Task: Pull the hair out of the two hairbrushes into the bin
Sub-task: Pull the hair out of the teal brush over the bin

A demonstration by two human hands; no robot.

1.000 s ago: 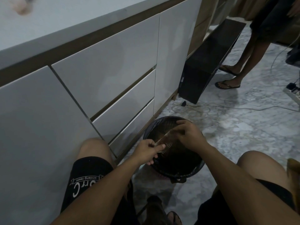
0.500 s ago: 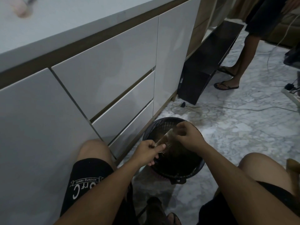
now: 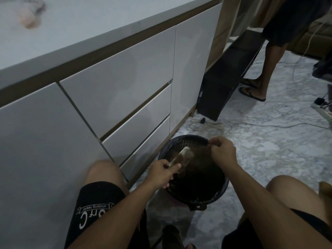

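Observation:
A black round bin (image 3: 218, 195) stands on the marble floor between my knees, close to the cabinet. My left hand (image 3: 164, 172) grips the handle of a light wooden hairbrush (image 3: 183, 155) and holds it over the bin, bristles facing right. My right hand (image 3: 222, 150) is above the bin's far right rim, fingers pinched together, apparently on a thin tuft of hair that is too dark to make out clearly. Only one hairbrush is visible.
White cabinet drawers (image 3: 125, 97) rise on the left under a pale countertop. A dark low unit (image 3: 228, 78) lies ahead. Another person's legs in sandals (image 3: 258, 87) stand at the far right. Cables (image 3: 251, 124) and a power strip (image 3: 323, 108) lie on the floor.
My right hand has drawn away from the brush head, up and to the right toward the bin's far rim. The left hand and brush have stayed in place.

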